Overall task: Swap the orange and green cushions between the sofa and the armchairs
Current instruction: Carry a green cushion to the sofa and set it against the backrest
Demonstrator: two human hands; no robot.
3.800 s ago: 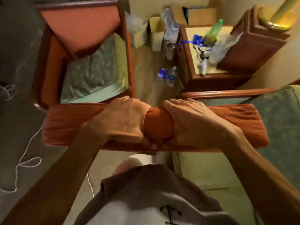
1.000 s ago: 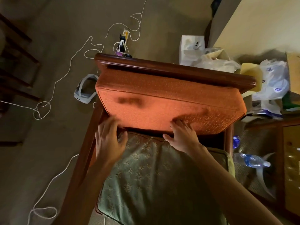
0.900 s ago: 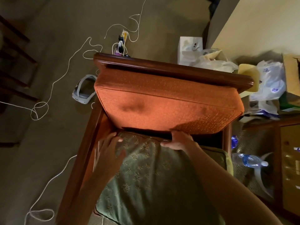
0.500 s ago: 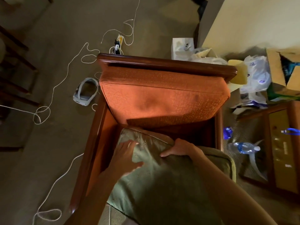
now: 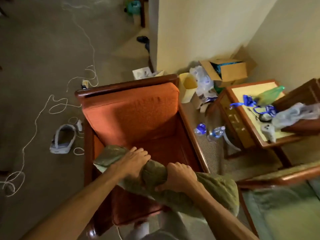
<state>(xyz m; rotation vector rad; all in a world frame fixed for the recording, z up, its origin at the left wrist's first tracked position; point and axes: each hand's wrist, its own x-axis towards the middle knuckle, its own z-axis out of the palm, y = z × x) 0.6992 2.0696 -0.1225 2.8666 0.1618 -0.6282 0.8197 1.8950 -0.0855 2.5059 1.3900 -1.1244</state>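
We've pulled the green cushion (image 5: 204, 193) up off the armchair (image 5: 128, 85) seat now; half a second ago it lay there. Left hand (image 5: 133, 163) and right hand (image 5: 178, 177) both clench its bunched middle; orange cushion (image 5: 131, 110) leans against the backrest.

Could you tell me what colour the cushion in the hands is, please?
Olive green: the cushion, as the head view shows.

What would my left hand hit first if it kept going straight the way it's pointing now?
Most likely the orange back cushion of the armchair. The left hand, gripping the green cushion, points up-frame over the orange seat toward it, though depth is hard to judge.
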